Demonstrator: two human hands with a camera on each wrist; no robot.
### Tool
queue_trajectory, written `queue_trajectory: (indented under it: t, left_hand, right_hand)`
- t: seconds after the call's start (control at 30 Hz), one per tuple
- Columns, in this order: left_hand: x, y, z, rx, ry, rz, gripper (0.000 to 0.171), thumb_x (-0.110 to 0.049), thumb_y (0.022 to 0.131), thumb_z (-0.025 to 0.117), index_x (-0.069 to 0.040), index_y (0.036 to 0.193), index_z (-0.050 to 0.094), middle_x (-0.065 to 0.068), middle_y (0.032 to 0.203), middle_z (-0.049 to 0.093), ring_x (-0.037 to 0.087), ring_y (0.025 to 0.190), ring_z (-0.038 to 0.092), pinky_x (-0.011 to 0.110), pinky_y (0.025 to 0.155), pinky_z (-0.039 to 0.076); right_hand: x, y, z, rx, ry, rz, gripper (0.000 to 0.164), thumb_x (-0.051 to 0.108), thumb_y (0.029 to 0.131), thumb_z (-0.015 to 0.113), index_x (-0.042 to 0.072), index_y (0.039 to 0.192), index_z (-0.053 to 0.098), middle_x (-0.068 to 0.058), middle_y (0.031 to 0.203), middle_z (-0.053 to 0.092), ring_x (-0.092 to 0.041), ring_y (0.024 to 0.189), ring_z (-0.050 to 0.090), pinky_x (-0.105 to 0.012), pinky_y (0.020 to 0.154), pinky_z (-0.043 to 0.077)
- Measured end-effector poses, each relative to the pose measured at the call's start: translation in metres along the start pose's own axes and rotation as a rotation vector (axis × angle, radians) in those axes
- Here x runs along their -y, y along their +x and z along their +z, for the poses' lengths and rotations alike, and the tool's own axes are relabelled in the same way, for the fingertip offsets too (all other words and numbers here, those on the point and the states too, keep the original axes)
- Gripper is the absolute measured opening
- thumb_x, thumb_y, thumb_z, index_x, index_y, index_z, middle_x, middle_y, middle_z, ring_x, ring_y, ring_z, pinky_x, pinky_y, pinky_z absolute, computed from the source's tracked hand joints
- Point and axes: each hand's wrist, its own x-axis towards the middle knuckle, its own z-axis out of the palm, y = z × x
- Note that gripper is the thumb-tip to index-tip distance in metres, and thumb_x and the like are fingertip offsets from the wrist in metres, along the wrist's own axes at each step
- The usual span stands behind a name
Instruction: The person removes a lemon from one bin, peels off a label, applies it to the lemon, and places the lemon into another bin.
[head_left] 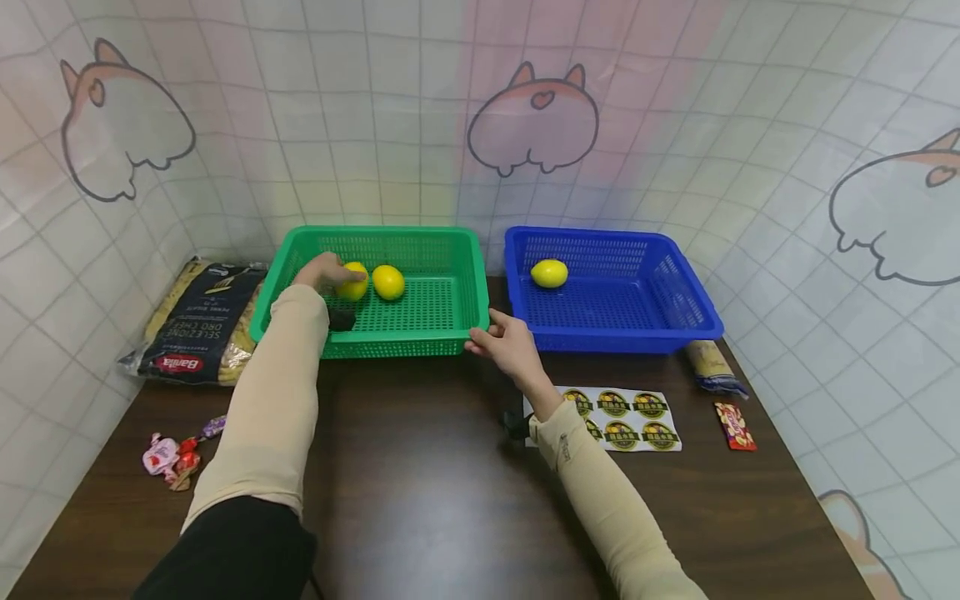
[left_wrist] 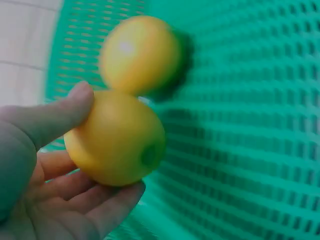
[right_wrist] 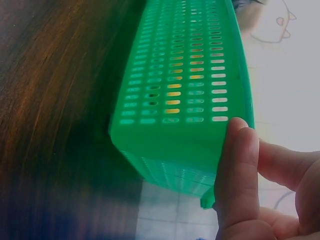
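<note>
My left hand (head_left: 321, 271) reaches into the left part of the green basket (head_left: 435, 310) and grips a lemon (left_wrist: 117, 135), thumb on one side and fingers beneath it in the left wrist view. Touching or nearly touching that fruit is a second lemon (left_wrist: 142, 52), which lies in the same basket. At the basket's front right corner, my right hand (head_left: 513, 346) pinches the rim between thumb and fingers; the right wrist view shows the fingertips (right_wrist: 245, 145) against the outer wall. A third lemon (head_left: 550, 273) sits in the blue basket (head_left: 615, 340) on the right.
Left of the green basket lies a pasta bag (head_left: 202, 321), with wrapped candies (head_left: 172, 458) nearer the front. A sticker sheet (head_left: 622, 421) is partly under the right forearm. A small packet (head_left: 714, 367) and a red packet (head_left: 735, 427) lie along the right edge.
</note>
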Motion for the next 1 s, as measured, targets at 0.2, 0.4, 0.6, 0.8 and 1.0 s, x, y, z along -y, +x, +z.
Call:
queue_trajectory:
  t: [0.2, 0.4, 0.6, 0.8, 1.0]
  left_hand:
    - [-0.032, -0.029, -0.018, -0.005, -0.319, 0.22, 0.07, -0.036, 0.105, 0.048, 0.002, 0.156, 0.021, 0.022, 0.154, 0.033, 0.033, 0.14, 0.038, 0.048, 0.123, 0.034]
    - [-0.062, -0.06, -0.026, 0.04, -0.699, 0.398, 0.067, -0.034, 0.102, 0.054, -0.005, 0.156, 0.026, 0.0, 0.135, 0.047, 0.025, 0.14, 0.04, 0.045, 0.127, 0.026]
    - [-0.073, -0.085, -0.007, 0.075, -0.826, 0.51, 0.062, -0.031, 0.1, 0.059, -0.004, 0.151, 0.038, 0.001, 0.134, 0.054, 0.02, 0.129, 0.055, 0.03, 0.111, 0.049]
    - [-0.074, -0.114, 0.031, 0.097, -0.77, 0.611, 0.057, -0.031, 0.101, 0.057, -0.005, 0.149, 0.041, 0.002, 0.127, 0.058, 0.012, 0.108, 0.064, 0.019, 0.089, 0.058]
    - [-0.064, -0.137, 0.088, 0.233, -0.812, 0.675, 0.06, -0.032, 0.099, 0.06, -0.002, 0.148, 0.041, 0.003, 0.127, 0.058, 0.014, 0.107, 0.063, 0.025, 0.093, 0.058]
  right_hand:
    - [0.001, 0.0, 0.002, -0.011, -0.039, -0.021, 0.068, 0.016, 0.097, 0.065, 0.001, 0.154, 0.032, -0.022, 0.102, 0.074, -0.01, 0.077, 0.075, -0.038, 0.086, 0.062]
    - [0.002, -0.002, 0.001, -0.037, -0.14, -0.054, 0.066, 0.023, 0.096, 0.066, 0.003, 0.152, 0.037, -0.021, 0.107, 0.075, -0.026, 0.086, 0.077, -0.044, 0.085, 0.062]
    - [0.002, -0.014, -0.015, -0.042, -0.357, -0.048, 0.066, 0.031, 0.096, 0.067, 0.008, 0.151, 0.04, -0.013, 0.113, 0.075, -0.03, 0.09, 0.076, -0.038, 0.079, 0.063]
    - [-0.01, -0.031, -0.046, 0.088, -0.492, -0.05, 0.044, 0.026, 0.094, 0.069, 0.007, 0.133, 0.061, -0.013, 0.111, 0.074, -0.03, 0.093, 0.073, -0.033, 0.074, 0.06]
    - [-0.032, -0.047, -0.071, 0.251, -0.679, -0.012, 0.025, 0.021, 0.091, 0.073, 0.007, 0.111, 0.072, -0.008, 0.098, 0.073, -0.018, 0.09, 0.066, -0.032, 0.078, 0.055]
